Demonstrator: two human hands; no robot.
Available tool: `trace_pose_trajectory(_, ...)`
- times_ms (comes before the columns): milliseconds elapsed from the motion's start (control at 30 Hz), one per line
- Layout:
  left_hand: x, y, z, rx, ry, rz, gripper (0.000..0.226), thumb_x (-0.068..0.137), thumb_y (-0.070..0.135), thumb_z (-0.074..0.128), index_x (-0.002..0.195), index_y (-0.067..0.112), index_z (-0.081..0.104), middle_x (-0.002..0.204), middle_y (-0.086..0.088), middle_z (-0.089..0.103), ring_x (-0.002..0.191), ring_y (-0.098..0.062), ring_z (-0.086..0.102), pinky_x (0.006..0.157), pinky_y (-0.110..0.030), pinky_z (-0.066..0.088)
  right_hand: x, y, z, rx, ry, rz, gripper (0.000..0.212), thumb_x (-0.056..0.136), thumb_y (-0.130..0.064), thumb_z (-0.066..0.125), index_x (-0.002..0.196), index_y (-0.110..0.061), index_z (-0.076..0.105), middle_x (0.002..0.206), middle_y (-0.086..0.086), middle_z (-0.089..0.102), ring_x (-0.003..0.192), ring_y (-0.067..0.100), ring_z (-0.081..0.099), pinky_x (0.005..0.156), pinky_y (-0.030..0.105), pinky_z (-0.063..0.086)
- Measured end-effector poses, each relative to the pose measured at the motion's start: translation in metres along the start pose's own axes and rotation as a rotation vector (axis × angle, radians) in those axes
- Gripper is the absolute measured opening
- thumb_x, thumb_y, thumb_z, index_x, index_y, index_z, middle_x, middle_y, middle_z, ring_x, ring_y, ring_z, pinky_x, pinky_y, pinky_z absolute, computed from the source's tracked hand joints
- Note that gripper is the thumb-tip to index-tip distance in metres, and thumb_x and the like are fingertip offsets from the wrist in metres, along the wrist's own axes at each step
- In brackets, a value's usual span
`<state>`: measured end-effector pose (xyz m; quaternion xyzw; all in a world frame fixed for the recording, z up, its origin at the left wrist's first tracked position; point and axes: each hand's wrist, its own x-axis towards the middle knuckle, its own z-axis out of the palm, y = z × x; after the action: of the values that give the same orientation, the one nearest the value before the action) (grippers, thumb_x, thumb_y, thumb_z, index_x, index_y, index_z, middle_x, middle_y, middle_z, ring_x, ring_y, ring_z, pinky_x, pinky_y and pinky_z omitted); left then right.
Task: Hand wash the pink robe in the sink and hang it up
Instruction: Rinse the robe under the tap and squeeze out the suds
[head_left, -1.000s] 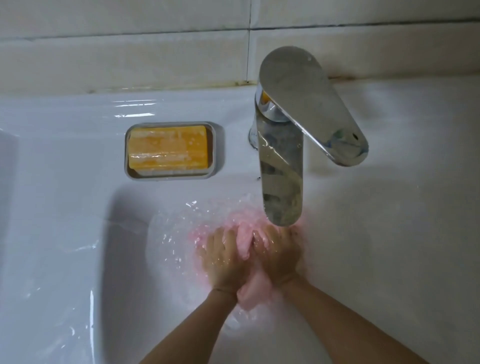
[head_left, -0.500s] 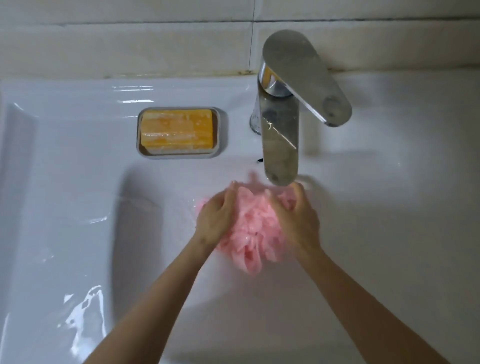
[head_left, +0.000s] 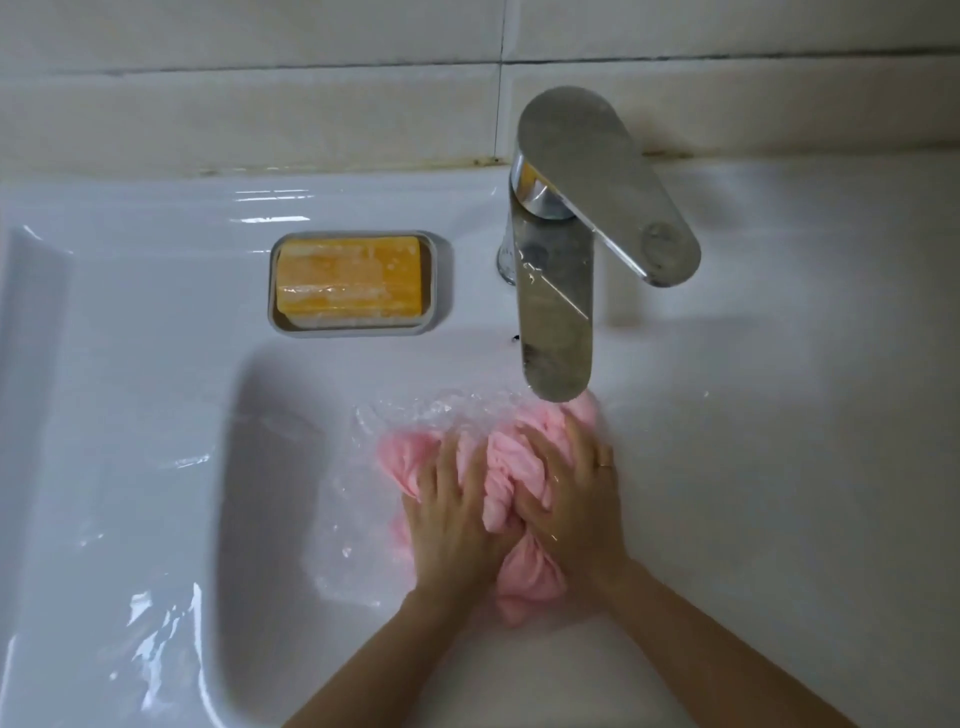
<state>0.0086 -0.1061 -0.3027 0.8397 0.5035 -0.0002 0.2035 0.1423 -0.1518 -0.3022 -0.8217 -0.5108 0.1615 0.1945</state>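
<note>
The pink robe (head_left: 511, 470) lies bunched and wet in the white sink (head_left: 156, 395), just below the faucet spout. My left hand (head_left: 454, 519) lies on its left part with fingers spread and curled into the cloth. My right hand (head_left: 574, 501), a ring on one finger, grips the right part. Both thumbs dig into the fold between the hands. Water ripples around the robe, and part of the cloth is hidden under my hands.
A chrome faucet (head_left: 556, 312) with a wide lever handle stands at the sink's back edge. To its left, a yellow bar of soap (head_left: 348, 283) lies in a grey dish (head_left: 439, 291). Tiled wall (head_left: 260, 104) runs behind the sink.
Half a second ago both hands held the bunched robe up under the spout. Now they have pushed it back down into the water, which ripples around it.
</note>
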Motion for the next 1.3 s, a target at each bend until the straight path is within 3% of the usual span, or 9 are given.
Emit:
trace_pose_trajectory(267,0.03,0.009,0.007,-0.175,0.139,-0.109,0.026,0.092,0.018,0.039,0.078,0.009,0.059,0.076,-0.012,0.055,0.071,-0.029,0.055,0.065,-0.039,0.047,0.024,-0.013,0.017,0.039,0.182,0.085,0.054,0.095,-0.057,0.021,0.096,-0.014,0.054,0.083,0.012,0.068,0.065,0.027,0.067,0.052,0.03,0.05)
trace_pose_trajectory(367,0.051,0.013,-0.004,-0.295,-0.014,-0.2,0.021,0.098,0.015,0.043,0.082,0.02,0.056,0.081,-0.003,0.054,0.083,-0.015,0.058,0.078,-0.027,0.046,0.037,-0.024,0.014,0.148,0.118,0.267,0.045,0.082,-0.046,0.052,0.073,-0.004,0.066,0.062,0.013,0.066,0.051,0.023,0.065,0.042,0.029,0.05)
trace_pose_trajectory(500,0.057,0.011,0.003,-0.373,-0.216,-0.4,0.037,0.096,0.021,0.042,0.126,0.001,0.05,0.121,-0.014,0.052,0.114,-0.027,0.05,0.105,-0.042,0.037,0.051,-0.006,0.04,0.241,-0.19,0.58,0.038,0.087,-0.03,0.046,0.095,0.004,0.062,0.085,0.03,0.065,0.081,0.028,0.069,0.068,0.029,0.054)
trace_pose_trajectory(667,0.057,0.02,-0.044,-0.445,-0.091,-0.252,0.042,0.095,0.052,0.034,0.1,0.018,0.059,0.093,-0.004,0.065,0.086,-0.022,0.063,0.077,-0.033,0.05,0.049,-0.026,-0.014,0.52,-0.004,0.654,0.037,0.093,-0.047,0.05,0.092,-0.015,0.068,0.08,0.002,0.063,0.078,0.025,0.059,0.063,0.025,0.039)
trace_pose_trajectory(767,0.036,0.012,-0.077,-0.67,-0.175,-0.031,0.04,0.085,0.062,0.044,0.112,0.033,0.044,0.102,0.012,0.061,0.091,-0.014,0.063,0.076,-0.035,0.054,0.031,-0.025,-0.052,0.83,0.024,0.506,0.009,0.081,-0.03,0.065,0.089,-0.026,0.066,0.084,-0.007,0.068,0.084,0.017,0.064,0.068,0.024,0.049)
trace_pose_trajectory(867,0.02,0.008,-0.088,-0.882,0.023,-0.203,0.047,0.088,0.061,0.042,0.123,0.029,0.041,0.1,0.005,0.058,0.082,0.001,0.062,0.067,-0.018,0.051,0.003,-0.021,-0.082,1.015,-0.128,0.177,0.056,0.065,-0.027,0.071,0.117,-0.035,0.053,0.108,-0.011,0.066,0.104,0.011,0.062,0.085,0.023,0.049)
trace_pose_trajectory(1000,0.006,-0.002,-0.059,-0.378,0.103,-0.269,0.053,0.087,0.046,0.058,0.132,0.021,0.045,0.087,-0.009,0.054,0.077,-0.023,0.059,0.065,-0.03,0.046,-0.016,-0.022,-0.089,0.569,-0.157,0.318,0.061,0.06,-0.08,0.049,0.115,-0.054,0.049,0.096,-0.013,0.065,0.092,0.014,0.063,0.078,0.03,0.047)
trace_pose_trajectory(1100,-0.008,0.009,-0.038,0.006,-0.022,-0.19,0.042,0.084,0.046,0.051,0.114,0.017,0.06,0.107,-0.01,0.048,0.088,-0.027,0.053,0.07,-0.036,0.048,-0.02,-0.018,-0.06,-0.04,-0.048,0.196,0.06,0.076,-0.073,0.036,0.104,-0.03,0.068,0.099,0.005,0.057,0.086,0.029,0.056,0.069,0.033,0.05)
trace_pose_trajectory(1300,-0.015,0.01,-0.005,-0.001,0.062,-0.08,0.033,0.082,0.044,0.043,0.096,0.018,0.057,0.128,-0.015,0.055,0.113,-0.038,0.053,0.077,-0.057,0.048,-0.021,-0.02,-0.004,-0.083,-0.09,0.131,0.041,0.087,-0.05,0.043,0.109,-0.023,0.065,0.129,0.013,0.054,0.108,0.034,0.056,0.084,0.041,0.046)
